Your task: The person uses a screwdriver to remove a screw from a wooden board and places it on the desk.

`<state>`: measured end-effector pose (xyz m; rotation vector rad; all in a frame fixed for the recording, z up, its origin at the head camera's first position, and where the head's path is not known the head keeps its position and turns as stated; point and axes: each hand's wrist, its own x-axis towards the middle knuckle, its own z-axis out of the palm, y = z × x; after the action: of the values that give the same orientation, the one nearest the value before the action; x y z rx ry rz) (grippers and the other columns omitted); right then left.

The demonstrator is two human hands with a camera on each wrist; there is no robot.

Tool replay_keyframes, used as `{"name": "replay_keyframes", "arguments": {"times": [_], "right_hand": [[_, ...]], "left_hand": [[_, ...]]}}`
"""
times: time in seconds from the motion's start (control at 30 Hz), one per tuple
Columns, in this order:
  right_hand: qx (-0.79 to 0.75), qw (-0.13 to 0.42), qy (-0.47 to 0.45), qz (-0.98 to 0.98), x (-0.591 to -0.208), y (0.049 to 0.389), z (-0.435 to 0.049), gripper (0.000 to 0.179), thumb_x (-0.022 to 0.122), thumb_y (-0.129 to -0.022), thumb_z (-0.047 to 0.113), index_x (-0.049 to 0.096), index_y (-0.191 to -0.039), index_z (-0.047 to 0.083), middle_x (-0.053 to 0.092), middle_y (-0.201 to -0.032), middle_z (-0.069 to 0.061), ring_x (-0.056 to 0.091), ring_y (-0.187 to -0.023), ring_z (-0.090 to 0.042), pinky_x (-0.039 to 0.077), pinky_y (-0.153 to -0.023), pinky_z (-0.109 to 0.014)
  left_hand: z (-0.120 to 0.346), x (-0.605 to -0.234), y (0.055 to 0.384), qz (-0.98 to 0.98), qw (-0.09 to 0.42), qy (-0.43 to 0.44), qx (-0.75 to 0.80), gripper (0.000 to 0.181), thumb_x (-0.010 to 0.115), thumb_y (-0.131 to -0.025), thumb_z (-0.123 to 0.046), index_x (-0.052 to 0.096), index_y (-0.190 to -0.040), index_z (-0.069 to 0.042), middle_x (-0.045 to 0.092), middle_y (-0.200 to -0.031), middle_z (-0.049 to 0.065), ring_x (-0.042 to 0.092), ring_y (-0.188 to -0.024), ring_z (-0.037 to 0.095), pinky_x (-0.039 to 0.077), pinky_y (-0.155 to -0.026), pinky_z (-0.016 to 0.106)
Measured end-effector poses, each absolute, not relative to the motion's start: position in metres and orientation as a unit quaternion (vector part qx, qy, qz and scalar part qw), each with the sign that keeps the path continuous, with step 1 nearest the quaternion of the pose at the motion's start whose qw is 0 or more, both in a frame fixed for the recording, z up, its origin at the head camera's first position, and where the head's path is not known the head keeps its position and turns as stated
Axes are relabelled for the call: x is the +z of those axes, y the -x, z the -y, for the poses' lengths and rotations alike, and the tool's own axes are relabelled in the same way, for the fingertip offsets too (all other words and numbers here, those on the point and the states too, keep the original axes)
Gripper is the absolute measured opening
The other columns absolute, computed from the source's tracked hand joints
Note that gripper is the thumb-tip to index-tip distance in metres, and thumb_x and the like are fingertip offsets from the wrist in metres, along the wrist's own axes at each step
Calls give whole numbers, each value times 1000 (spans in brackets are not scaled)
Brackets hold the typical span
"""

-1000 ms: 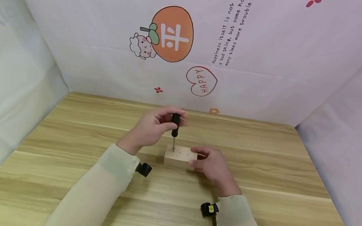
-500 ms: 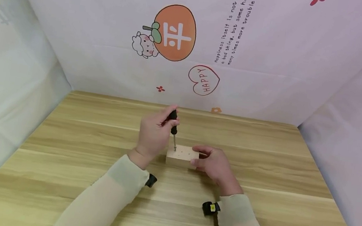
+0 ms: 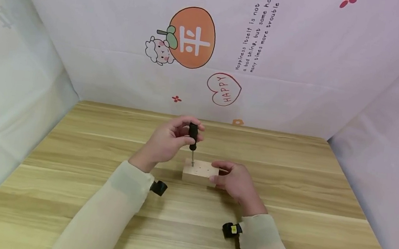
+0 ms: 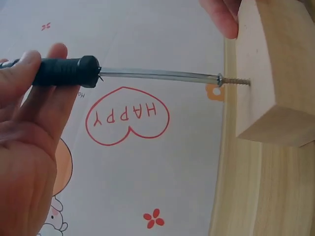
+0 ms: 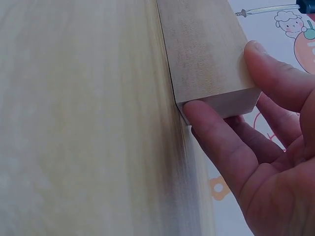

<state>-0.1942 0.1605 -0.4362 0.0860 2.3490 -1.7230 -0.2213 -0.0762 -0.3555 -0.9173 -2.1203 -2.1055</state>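
A pale wooden block [image 3: 198,175] with several small holes in its top lies on the table. My left hand [image 3: 164,143] pinches the black handle of a screwdriver [image 3: 193,134] between thumb and fingers, above the block's left end. In the left wrist view the screwdriver's metal shaft [image 4: 157,74] meets the head of a screw [image 4: 235,81]. The screw's tip is sunk in the block, and much of its thread shows outside. My right hand [image 3: 235,182] grips the block's right end, with the thumb [image 5: 275,73] on one edge and fingers against the end face.
The wood-grain table [image 3: 289,187] runs back to a white printed cloth [image 3: 286,94], with more cloth hanging at both sides. Black wrist cameras [image 3: 158,187] sit by both cuffs, close over the tabletop.
My left hand turned inward around the screwdriver handle half a second ago, then rolled back with its fingers opened out along it. The screwdriver now stands more upright. My right hand stays on the block.
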Motion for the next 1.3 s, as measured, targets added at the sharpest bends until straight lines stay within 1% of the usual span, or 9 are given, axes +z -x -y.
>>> {"name": "replay_keyframes", "arguments": {"times": [0.13, 0.27, 0.4, 0.53, 0.67, 0.83, 0.93, 1.13, 1.3], "right_hand": [[-588, 118, -29, -800, -437, 194, -161, 39, 86, -78, 7, 75, -116, 13, 63, -123, -10, 63, -101, -25, 59, -74, -36], [-593, 120, -30, -796, -437, 194, -161, 40, 85, -79, 7, 75, -116, 13, 63, -123, -10, 63, -102, -25, 59, -75, -37], [-588, 120, -29, -799, -436, 194, -162, 40, 85, -79, 7, 75, -117, 14, 63, -124, -10, 63, -103, -25, 59, -75, -36], [-585, 121, -29, -801, -435, 194, -162, 40, 86, -78, 7, 75, -117, 14, 63, -124, -10, 63, -103, -25, 59, -75, -36], [-586, 121, -28, -800, -435, 194, -162, 40, 85, -79, 7, 75, -117, 13, 63, -124, -9, 63, -103, -25, 59, -75, -37], [-591, 122, -30, -797, -435, 194, -161, 40, 85, -79, 6, 74, -117, 13, 63, -124, -10, 63, -103, -25, 59, -75, -37], [-592, 121, -31, -797, -435, 194, -161, 40, 86, -78, 6, 75, -116, 13, 63, -124, -10, 63, -102, -25, 59, -75, -37], [-591, 121, -31, -797, -436, 194, -161, 40, 86, -78, 7, 75, -115, 14, 63, -123, -9, 63, -101, -25, 59, -74, -37], [-593, 120, -30, -796, -437, 195, -162, 40, 86, -78, 6, 75, -116, 14, 63, -124, -9, 63, -102, -25, 59, -75, -37]], "left_hand": [[73, -354, 220, 677, 31, 265, -686, 40, 66, -88, 13, 70, -122, -8, 68, -111, 11, 70, -96, 28, 57, -85, 40], [66, -355, 215, 669, 86, 248, -695, 48, 68, -84, 18, 70, -125, -6, 70, -107, 12, 71, -90, 31, 58, -81, 40], [57, -357, 211, 662, 150, 243, -693, 49, 72, -79, 20, 72, -121, -4, 71, -101, 14, 70, -86, 35, 60, -76, 39], [53, -357, 207, 681, 183, 244, -666, 47, 74, -79, 18, 72, -121, -4, 71, -100, 11, 70, -82, 31, 60, -73, 36], [59, -353, 210, 723, 155, 281, -612, 49, 72, -85, 12, 69, -129, -8, 66, -106, 7, 68, -88, 23, 58, -80, 33], [76, -353, 222, 706, 46, 349, -614, 46, 60, -95, 9, 61, -138, -9, 62, -125, 10, 64, -109, 23, 52, -93, 36], [79, -353, 227, 677, 2, 355, -645, 46, 56, -96, 13, 60, -138, -6, 63, -125, 12, 65, -109, 26, 53, -93, 39], [77, -352, 228, 675, 14, 312, -668, 43, 60, -91, 16, 65, -131, 0, 67, -112, 17, 69, -98, 31, 55, -89, 40], [70, -352, 223, 685, 52, 254, -681, 44, 67, -88, 13, 68, -128, -4, 68, -111, 17, 71, -94, 29, 57, -85, 37]]}}
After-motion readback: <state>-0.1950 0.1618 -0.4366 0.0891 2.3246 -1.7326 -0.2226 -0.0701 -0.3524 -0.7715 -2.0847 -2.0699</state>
